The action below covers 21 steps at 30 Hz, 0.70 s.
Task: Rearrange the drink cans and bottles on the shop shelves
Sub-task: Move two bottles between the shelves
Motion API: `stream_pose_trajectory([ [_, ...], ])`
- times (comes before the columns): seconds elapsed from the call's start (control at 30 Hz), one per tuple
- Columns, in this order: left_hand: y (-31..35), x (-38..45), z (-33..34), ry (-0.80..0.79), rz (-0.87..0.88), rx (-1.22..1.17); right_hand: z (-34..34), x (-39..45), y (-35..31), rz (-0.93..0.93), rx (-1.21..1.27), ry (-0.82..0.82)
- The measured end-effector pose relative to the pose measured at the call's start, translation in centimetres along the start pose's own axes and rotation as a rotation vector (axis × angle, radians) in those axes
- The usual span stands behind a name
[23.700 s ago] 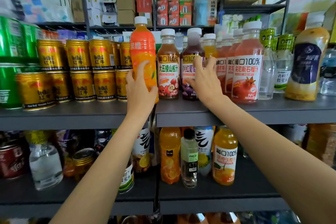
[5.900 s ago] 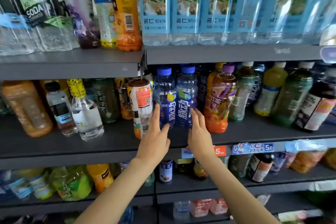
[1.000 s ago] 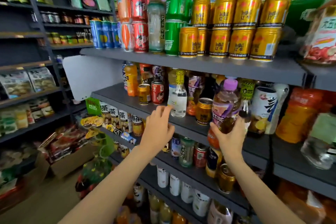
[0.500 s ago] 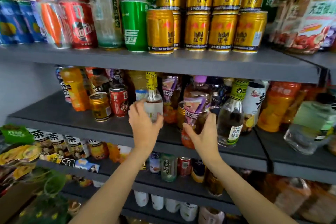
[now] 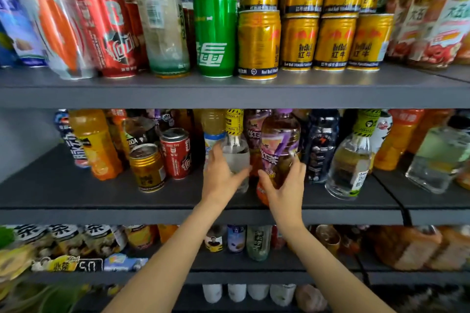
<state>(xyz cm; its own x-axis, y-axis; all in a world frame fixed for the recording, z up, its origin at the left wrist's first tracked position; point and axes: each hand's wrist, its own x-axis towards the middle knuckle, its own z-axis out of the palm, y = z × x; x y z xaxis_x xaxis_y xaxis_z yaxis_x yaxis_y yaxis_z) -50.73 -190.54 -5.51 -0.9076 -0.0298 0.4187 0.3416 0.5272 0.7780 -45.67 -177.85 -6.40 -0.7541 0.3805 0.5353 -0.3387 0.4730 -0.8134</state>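
Head view: middle shelf of a packed drinks rack, both hands in at once.
Left hand: fingers wrapped on the clear bottle with the yellow striped neck wrap, which stands upright on the shelf.
Right hand: clamped round the lower part of the tea bottle (purple label, amber drink), thumb on its front. Can't tell if its base is resting on the shelf or just off it, my guess is it's being slid in.
Gap: the 2 bottles are just beside each other, hands nearly touching too.
Neighbours: a dark bottle right behind the tea, a 2nd clear bottle leaning further right, a red can and a gold can off to the left.
Risk: pretty cramped in there, so pushing the tea back could knock the dark one over and start a domino thing.
Risk 2: the tea sits near the front edge, let go early and it could tip off.
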Motion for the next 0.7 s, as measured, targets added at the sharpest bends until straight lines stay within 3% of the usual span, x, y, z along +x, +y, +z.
stream_pose_trajectory([
  [0.2, -2.4, -0.5, -4.3, 0.031, -0.002, 0.042, 2.0, -0.5, -0.6, 0.031, -0.033, 0.059],
  [0.33, -3.0, -0.2, -6.4, -0.056, -0.039, -0.02, 3.1, -0.7, -1.1, 0.006, -0.055, 0.055],
  [0.7, -2.6, -0.2, -6.1, -0.029, -0.017, 0.036, 2.4, 0.2, -1.8, 0.053, -0.164, -0.036],
])
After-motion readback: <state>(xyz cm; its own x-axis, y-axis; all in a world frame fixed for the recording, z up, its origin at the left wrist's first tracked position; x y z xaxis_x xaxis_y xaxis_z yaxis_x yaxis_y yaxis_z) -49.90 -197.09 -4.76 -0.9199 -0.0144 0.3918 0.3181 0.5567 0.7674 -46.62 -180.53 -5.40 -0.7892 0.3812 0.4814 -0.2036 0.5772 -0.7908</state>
